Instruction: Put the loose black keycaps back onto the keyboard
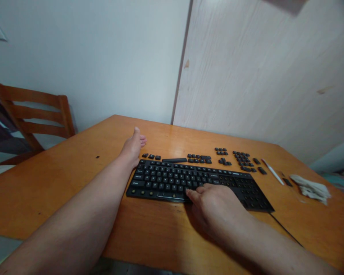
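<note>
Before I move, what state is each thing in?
Black plastic keyboard: flat, bottom-left and number-pad sockets bare.
Long black bar keycap: detached, lying loose.
Slim white stick: lying flat.
Off-white cloth: crumpled.
Brown wooden chair: upright.
Bare left hand: open.
Bare right hand: fingers bent, at keyboard.

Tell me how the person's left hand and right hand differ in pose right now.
The left hand reaches past the keyboard's far left corner, while the right hand is at its near edge.
The left hand's thumb points up; the right hand's index finger points at the keys, its other fingers bent.
Both are bare.
</note>
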Action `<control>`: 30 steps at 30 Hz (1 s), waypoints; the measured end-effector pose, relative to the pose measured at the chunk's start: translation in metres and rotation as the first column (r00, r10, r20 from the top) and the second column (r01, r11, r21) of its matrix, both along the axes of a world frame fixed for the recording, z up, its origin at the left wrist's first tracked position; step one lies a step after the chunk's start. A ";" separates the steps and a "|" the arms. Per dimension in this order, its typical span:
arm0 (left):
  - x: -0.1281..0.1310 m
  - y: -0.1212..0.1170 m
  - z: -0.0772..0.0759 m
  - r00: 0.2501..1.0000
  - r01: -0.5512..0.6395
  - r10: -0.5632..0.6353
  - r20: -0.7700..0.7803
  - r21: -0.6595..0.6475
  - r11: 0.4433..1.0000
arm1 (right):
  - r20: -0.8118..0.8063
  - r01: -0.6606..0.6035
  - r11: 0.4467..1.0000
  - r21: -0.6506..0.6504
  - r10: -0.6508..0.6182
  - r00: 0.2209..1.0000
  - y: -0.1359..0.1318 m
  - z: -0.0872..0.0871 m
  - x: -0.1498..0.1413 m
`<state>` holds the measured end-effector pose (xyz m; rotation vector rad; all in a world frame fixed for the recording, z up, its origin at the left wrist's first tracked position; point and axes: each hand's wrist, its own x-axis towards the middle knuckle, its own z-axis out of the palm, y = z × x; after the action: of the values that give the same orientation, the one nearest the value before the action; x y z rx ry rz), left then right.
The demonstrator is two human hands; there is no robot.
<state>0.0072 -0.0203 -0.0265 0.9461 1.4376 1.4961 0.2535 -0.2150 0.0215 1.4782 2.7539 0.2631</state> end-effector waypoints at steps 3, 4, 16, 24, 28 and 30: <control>0.000 0.000 0.001 1.000 -0.001 0.001 0.003 -0.004 1.000 | -0.010 -0.003 1.000 -0.007 0.003 1.000 0.001 0.003 0.002; 0.000 0.000 0.001 1.000 -0.002 0.002 0.002 -0.004 1.000 | -0.014 -0.001 1.000 -0.016 0.001 1.000 0.001 0.005 0.002; -0.002 0.003 -0.003 1.000 0.005 -0.005 -0.019 0.005 1.000 | -0.021 -0.002 1.000 -0.024 0.001 1.000 0.001 0.002 -0.002; -0.010 0.008 -0.008 1.000 0.013 -0.014 -0.026 -0.011 1.000 | -0.070 0.016 1.000 0.015 -0.015 0.997 0.004 0.000 0.001; -0.010 0.004 -0.005 1.000 0.014 -0.014 -0.027 -0.009 1.000 | -0.030 0.002 1.000 -0.008 -0.002 1.000 0.005 0.000 -0.001; -0.009 0.003 -0.004 1.000 0.013 -0.014 -0.027 -0.010 1.000 | -0.030 0.012 1.000 -0.026 -0.012 0.999 0.006 0.002 0.000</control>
<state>-0.0020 -0.0174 -0.0307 0.9719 1.4541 1.4700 0.2533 -0.2086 0.0240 1.5048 2.7598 0.2057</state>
